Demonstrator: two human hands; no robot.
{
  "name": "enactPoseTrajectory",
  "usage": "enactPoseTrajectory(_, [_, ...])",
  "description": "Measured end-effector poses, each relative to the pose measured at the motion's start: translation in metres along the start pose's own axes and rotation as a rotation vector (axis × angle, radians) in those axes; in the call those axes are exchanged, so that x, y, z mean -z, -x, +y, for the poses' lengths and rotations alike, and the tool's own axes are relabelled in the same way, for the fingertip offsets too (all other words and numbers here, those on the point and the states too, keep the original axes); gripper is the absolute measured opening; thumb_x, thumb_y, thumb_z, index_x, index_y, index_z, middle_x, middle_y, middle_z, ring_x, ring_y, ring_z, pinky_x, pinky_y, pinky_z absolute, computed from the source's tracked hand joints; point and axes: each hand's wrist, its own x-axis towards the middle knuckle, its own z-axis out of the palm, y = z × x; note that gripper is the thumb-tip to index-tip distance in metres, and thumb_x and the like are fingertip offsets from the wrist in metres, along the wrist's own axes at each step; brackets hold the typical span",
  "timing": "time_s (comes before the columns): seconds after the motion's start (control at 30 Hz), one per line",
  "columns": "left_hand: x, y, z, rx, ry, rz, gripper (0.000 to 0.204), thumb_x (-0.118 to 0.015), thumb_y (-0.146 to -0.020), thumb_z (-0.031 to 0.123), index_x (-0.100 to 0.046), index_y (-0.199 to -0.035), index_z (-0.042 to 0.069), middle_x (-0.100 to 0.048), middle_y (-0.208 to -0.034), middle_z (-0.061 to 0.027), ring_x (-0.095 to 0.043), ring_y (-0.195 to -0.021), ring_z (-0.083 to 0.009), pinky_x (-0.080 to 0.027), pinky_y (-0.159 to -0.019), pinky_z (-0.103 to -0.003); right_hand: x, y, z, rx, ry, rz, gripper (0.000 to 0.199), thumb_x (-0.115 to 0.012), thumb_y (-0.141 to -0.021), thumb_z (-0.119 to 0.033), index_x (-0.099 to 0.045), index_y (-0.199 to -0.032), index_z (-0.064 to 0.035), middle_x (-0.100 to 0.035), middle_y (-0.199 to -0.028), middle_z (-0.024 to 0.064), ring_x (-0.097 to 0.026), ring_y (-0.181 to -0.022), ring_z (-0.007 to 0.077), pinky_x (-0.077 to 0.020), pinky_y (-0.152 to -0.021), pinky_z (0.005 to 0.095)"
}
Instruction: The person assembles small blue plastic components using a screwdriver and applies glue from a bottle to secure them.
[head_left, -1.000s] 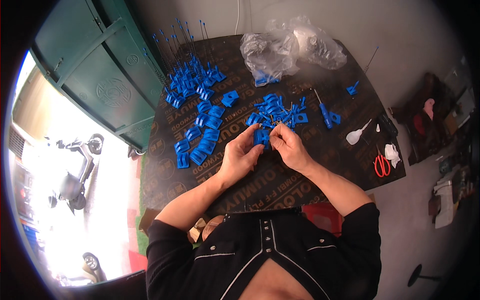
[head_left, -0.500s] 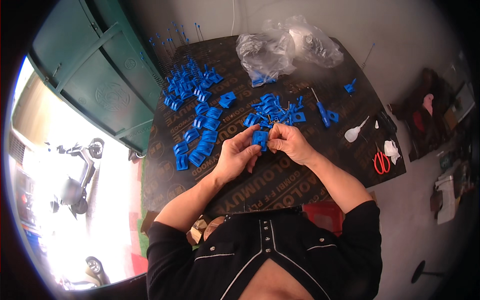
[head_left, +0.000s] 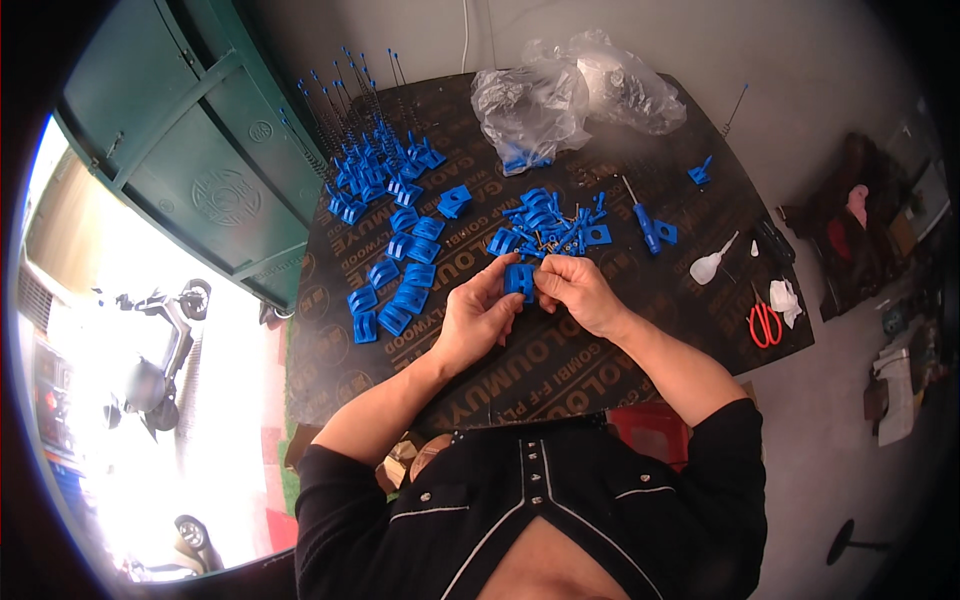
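Note:
My left hand [head_left: 478,315] and my right hand [head_left: 580,290] meet over the dark board [head_left: 640,340], both gripping one small blue plastic part [head_left: 519,280] between their fingertips. Just beyond the hands lies a loose heap of blue parts and small screws [head_left: 548,225]. To the left, several blue clips [head_left: 395,285] are laid out in rows.
Blue parts with thin rods [head_left: 375,165] fill the far left corner. Clear plastic bags [head_left: 570,95] sit at the back. A blue screwdriver [head_left: 642,220], a white squeeze bottle [head_left: 712,262] and red scissors [head_left: 765,322] lie to the right. A green door [head_left: 190,160] stands left.
Both hands stay together on the blue part, shifting only slightly. Nothing else on the board has moved.

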Motion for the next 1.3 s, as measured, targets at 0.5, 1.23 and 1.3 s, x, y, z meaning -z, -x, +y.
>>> enactPoseTrajectory(0.5, [0.002, 0.001, 0.006, 0.025, 0.009, 0.001, 0.050, -0.058, -0.092, 0.003, -0.041, -0.138, -0.004, -0.060, -0.078, -0.0051, -0.054, -0.052, -0.0068, -0.045, -0.042, -0.021, -0.011, 0.003, -0.008, 0.286, 0.577, 0.153, 0.024, -0.059, -0.093, -0.015, -0.054, -0.074, -0.0020, -0.052, -0.065, 0.0044, -0.053, -0.061, 0.0154, -0.0421, -0.056, 0.0310])
enactPoseTrajectory(1.23, [0.007, -0.004, 0.002, -0.030, 0.065, -0.004, 0.048, -0.056, -0.091, 0.000, -0.041, -0.137, 0.000, -0.058, -0.081, -0.0040, -0.053, -0.055, -0.0064, -0.046, -0.044, -0.020, -0.008, 0.002, -0.018, 0.408, 0.667, 0.046, 0.010, -0.059, -0.091, -0.007, -0.054, -0.085, -0.0006, -0.057, -0.078, 0.0113, -0.057, -0.074, 0.0252, -0.0461, -0.065, 0.0346])
enactPoseTrajectory(1.3, [0.006, -0.004, 0.002, -0.031, 0.040, 0.007, 0.049, -0.056, -0.091, -0.001, -0.042, -0.137, 0.002, -0.057, -0.080, -0.0021, -0.053, -0.055, -0.0051, -0.046, -0.045, -0.020, -0.005, 0.002, -0.018, 0.335, 0.603, 0.024, 0.011, -0.057, -0.093, -0.008, -0.055, -0.085, 0.0000, -0.059, -0.078, 0.0106, -0.059, -0.073, 0.0220, -0.0464, -0.064, 0.0330])
